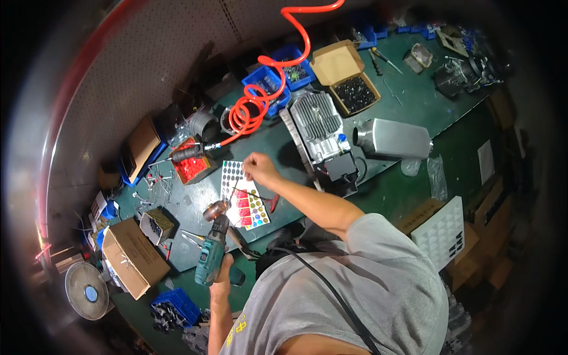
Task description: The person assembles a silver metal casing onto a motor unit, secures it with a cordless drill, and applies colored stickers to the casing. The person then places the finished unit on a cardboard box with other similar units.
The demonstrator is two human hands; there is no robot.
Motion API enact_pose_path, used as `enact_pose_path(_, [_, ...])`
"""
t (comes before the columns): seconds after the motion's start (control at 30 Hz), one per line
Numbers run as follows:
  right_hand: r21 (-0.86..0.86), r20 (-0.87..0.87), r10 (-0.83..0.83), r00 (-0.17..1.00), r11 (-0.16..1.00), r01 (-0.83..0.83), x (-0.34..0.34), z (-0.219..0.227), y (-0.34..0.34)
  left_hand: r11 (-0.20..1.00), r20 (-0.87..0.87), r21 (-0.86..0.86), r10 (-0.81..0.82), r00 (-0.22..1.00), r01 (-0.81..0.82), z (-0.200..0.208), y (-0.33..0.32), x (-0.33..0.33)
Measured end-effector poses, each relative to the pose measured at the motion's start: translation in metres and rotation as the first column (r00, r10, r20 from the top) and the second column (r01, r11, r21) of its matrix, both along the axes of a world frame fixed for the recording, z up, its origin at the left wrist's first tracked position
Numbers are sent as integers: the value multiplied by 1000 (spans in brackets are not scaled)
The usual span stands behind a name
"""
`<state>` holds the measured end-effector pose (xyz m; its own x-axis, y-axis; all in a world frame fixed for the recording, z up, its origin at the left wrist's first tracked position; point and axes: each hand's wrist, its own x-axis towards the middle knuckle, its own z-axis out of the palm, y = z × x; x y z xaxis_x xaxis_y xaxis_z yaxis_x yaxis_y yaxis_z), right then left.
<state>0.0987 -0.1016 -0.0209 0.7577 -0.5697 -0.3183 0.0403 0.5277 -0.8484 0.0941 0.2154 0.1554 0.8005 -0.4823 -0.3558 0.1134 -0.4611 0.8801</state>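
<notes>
Over the green worktop (192, 210), the right hand (261, 170) is held with its fingers bunched narrowly together at the right edge of a sheet of dark oval stickers (233, 168); whether anything is pinched between them cannot be told. Nearer the body and to the left of it, a teal power drill (211, 257) is gripped by the left hand (222, 273), closed around the handle, with the chuck pointed away from the body. Between the two hands, red labels (242, 208) and round coloured stickers (258, 212) are laid out.

Left of the right hand, red pieces are held in a small box (204, 170). Beyond that hand, small hardware is contained in two blue bins (258, 77), and an opened cardboard box (335, 61) farther right is filled with black parts. Left of the left hand, dark pieces are kept in a small carton (163, 220); beside it stands one large carton (136, 258). Dark parts are heaped in one blue crate (184, 305) to the near left.

To the right of the right hand, one finned metal housing (318, 118) and one silver canister (395, 139) are set down. One coiled orange hose (248, 112) is hung beyond it.
</notes>
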Motion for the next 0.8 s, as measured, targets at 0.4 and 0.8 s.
enact_pose_path(0.4, [421,118,-274,955,884,201,-175,142,11,926,-338,-278,-343,876,255,23,-28,10])
enact_pose_path(0.8, [174,61,-289,955,946,275,-265,173,-1,846,-320,-291,-526,788,447,37,-56,-10])
